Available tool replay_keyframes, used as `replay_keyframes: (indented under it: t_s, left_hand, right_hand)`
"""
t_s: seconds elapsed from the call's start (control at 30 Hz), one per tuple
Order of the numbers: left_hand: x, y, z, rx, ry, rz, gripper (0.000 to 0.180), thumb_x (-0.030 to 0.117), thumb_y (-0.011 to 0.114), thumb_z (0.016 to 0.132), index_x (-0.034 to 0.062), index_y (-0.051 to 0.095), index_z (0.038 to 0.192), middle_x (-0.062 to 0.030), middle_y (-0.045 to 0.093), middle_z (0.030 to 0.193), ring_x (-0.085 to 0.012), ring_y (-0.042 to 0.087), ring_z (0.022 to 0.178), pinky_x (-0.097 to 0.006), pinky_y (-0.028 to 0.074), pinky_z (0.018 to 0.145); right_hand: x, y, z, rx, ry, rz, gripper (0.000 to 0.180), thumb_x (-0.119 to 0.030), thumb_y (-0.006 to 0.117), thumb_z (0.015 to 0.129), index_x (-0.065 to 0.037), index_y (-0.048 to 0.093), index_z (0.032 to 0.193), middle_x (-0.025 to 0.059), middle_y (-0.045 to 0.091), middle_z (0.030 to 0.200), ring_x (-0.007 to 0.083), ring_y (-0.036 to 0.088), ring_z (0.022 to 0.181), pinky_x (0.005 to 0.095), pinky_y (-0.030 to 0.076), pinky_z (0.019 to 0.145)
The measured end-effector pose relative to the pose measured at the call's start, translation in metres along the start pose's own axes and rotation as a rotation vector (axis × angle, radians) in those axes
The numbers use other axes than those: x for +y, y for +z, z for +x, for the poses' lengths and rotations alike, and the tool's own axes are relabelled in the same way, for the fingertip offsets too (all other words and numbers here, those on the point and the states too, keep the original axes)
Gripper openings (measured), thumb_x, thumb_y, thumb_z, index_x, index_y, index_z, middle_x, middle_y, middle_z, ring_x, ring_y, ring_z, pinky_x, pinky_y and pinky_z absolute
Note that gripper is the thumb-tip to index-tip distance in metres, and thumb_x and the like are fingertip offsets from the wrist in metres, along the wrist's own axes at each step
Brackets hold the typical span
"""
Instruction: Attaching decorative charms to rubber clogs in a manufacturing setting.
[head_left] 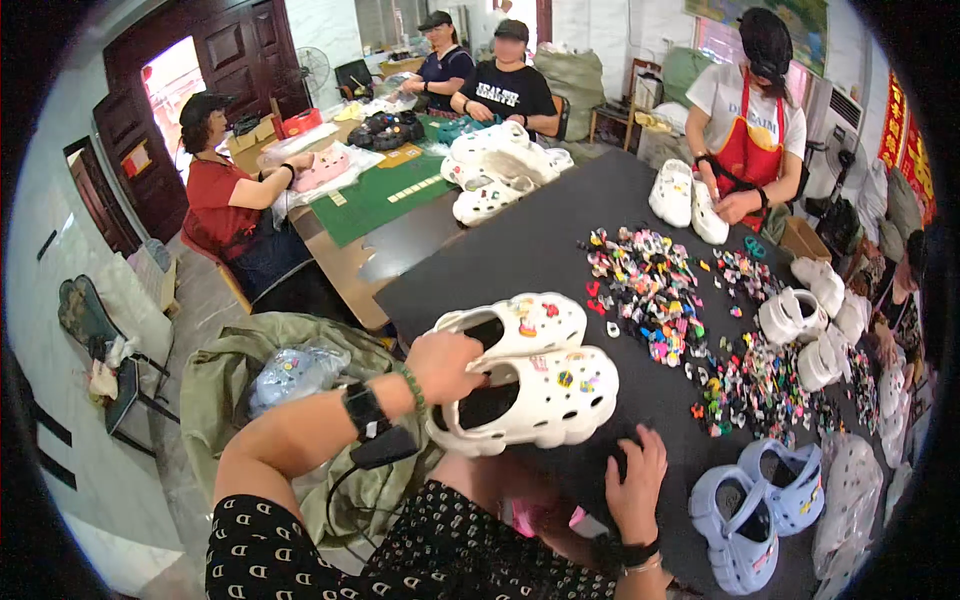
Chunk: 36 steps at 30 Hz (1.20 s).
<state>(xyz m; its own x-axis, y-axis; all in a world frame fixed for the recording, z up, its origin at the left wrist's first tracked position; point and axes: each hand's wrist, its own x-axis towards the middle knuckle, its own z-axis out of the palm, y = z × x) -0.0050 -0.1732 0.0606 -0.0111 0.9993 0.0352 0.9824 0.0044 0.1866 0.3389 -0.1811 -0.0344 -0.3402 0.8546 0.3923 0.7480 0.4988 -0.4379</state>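
A pair of white clogs point(560, 392) with colourful charms on the toes rests side by side at the near left edge of the black table point(470, 270). My left hand point(447, 372) is closed on them where the two shoes meet, near the foot openings, its fingertips partly hidden inside. To the right of the clogs, my right hand point(637, 482) lies over the table's near edge, fingers spread and holding nothing. A pair of light blue clogs point(735, 535) stands farther right. Beyond them spread heaps of small colourful shoe charms point(650, 290).
Across the table, a person in a red apron point(755, 140) handles white clogs point(672, 195). More white clogs point(500, 165) are piled at the far left corner, others point(800, 318) at right. Several people sit at a green-topped table point(385, 200). An open sack point(215, 375) stands at my left.
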Motion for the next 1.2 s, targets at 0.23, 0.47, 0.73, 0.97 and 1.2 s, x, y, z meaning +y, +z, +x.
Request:
replay_keyframes:
  t_s: [0.23,0.47,0.73,0.97,1.2]
  left_hand:
    - [-0.064,-0.038,0.001,0.153,-0.054,-0.096,0.031,0.038,0.075,0.072,0.0083,0.071,0.079,-0.0171,0.064,0.070,-0.0349,0.064,0.067,-0.043,0.050,0.062]
    - [-0.198,-0.104,0.132,0.221,-0.394,-0.072,0.040,0.046,0.073,0.072,0.0071,0.075,0.082,-0.0184,0.069,0.074,-0.0300,0.068,0.068,-0.040,0.054,0.069]
    - [-0.308,-0.051,0.231,0.685,-0.549,-0.043,0.069,0.049,0.075,0.073,0.0032,0.062,0.122,-0.0255,0.056,0.127,-0.0419,0.050,0.122,-0.046,0.042,0.102]
    - [-0.196,0.031,0.141,0.608,-0.235,-0.205,0.037,0.019,0.071,0.078,0.0098,0.066,0.113,-0.0278,0.046,0.137,-0.0503,0.036,0.131,-0.051,0.033,0.110]
    - [-0.060,0.074,0.025,0.591,0.024,-0.283,0.040,0.018,0.071,0.081,0.0096,0.062,0.120,-0.0242,0.048,0.137,-0.0451,0.038,0.133,-0.050,0.034,0.109]
  right_hand:
    - [-0.006,-0.001,0.001,-0.062,0.018,-0.080,0.030,-0.004,0.064,0.080,-0.004,0.057,0.110,0.0158,0.052,0.130,0.0390,0.041,0.128,0.0509,0.031,0.106]
    - [-0.029,-0.020,0.018,-0.065,-0.029,-0.150,0.028,-0.010,0.060,0.086,-0.003,0.057,0.114,0.0155,0.056,0.126,0.0365,0.049,0.122,0.0483,0.036,0.103]
    - [-0.032,-0.019,0.024,-0.093,0.021,-0.118,0.026,-0.007,0.061,0.084,-0.002,0.058,0.110,0.0165,0.055,0.126,0.0377,0.048,0.121,0.0504,0.036,0.102]
    - [-0.034,-0.023,0.024,-0.078,0.004,-0.117,0.026,-0.008,0.061,0.085,-0.002,0.058,0.110,0.0165,0.055,0.125,0.0373,0.049,0.119,0.0493,0.037,0.102]
    - [-0.029,-0.013,0.017,-0.032,-0.017,-0.085,0.029,-0.006,0.061,0.082,-0.003,0.057,0.110,0.0168,0.054,0.125,0.0388,0.047,0.121,0.0495,0.035,0.103]
